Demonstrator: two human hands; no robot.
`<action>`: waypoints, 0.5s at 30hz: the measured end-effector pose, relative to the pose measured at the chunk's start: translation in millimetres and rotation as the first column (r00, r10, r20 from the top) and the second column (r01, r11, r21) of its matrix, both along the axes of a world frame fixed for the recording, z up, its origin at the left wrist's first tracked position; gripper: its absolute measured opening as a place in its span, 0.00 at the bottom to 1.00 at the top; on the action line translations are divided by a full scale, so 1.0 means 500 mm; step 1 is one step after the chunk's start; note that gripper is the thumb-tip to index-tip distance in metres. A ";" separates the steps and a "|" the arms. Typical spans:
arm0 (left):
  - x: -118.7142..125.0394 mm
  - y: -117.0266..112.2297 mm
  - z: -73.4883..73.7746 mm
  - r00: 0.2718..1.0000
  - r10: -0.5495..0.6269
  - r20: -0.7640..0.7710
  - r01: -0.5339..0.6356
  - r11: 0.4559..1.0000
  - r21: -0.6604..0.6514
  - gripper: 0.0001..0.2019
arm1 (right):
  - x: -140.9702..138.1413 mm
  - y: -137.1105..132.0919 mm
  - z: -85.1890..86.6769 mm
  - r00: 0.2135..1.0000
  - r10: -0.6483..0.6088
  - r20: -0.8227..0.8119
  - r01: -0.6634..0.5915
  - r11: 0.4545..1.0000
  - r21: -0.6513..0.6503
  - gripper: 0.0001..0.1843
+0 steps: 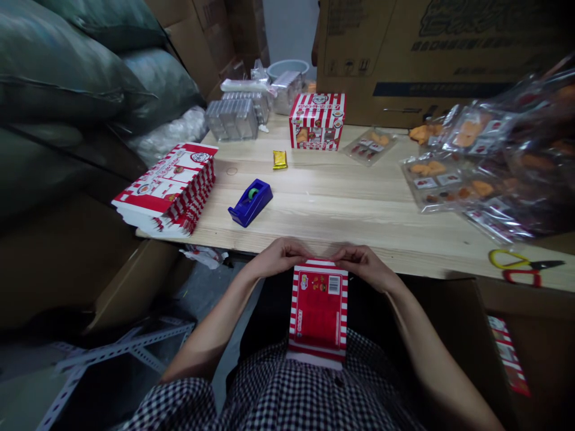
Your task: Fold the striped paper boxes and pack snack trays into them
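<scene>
Between my hands is a red and white striped cardboard box (pixel 318 308), its barcode panel facing up and its near end against my checked shirt. My left hand (pixel 284 256) pinches the far left corner of the box. At the far right corner my right hand (pixel 362 263) pinches the same edge. Both hands are just off the table's front edge. What lies under the fingertips is hidden. Beyond them on the table are a blue tape dispenser (pixel 251 203) and a small gold packet (pixel 279 160).
A stack of flat printed boxes (pixel 168 185) stands left. An assembled striped box (pixel 317 121), clear plastic trays (pixel 232 118) and a large carton (pixel 431 60) are at the back. Bagged toy food sets (pixel 480 161) pile up right, with scissors (pixel 521 265) on the wooden table (pixel 323 203).
</scene>
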State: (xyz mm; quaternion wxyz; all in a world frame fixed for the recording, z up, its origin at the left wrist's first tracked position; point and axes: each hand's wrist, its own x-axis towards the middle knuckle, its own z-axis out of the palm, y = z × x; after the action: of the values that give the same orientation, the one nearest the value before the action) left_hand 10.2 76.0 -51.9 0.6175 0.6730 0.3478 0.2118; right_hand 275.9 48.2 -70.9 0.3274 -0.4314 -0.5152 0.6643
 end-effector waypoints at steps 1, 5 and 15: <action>-0.003 -0.002 0.008 0.999 -0.036 0.005 0.036 0.999 0.020 0.13 | 0.003 -0.006 -0.001 1.000 -0.012 -0.001 0.012 1.000 0.002 0.12; -0.022 -0.024 0.033 0.996 -0.088 0.036 0.085 0.993 0.078 0.16 | 0.012 -0.044 -0.003 0.999 -0.035 -0.037 0.034 0.999 -0.017 0.16; -0.024 -0.114 0.027 0.988 0.136 0.068 -0.138 0.990 0.025 0.16 | -0.008 -0.121 0.024 0.988 -0.151 0.045 0.143 0.979 0.144 0.15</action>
State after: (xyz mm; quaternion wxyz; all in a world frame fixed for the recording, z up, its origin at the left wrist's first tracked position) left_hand -1.9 18.8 -38.6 0.6027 0.6490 0.3695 0.2811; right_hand 271.7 -12.4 -59.1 0.3905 -0.4625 -0.5363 0.5882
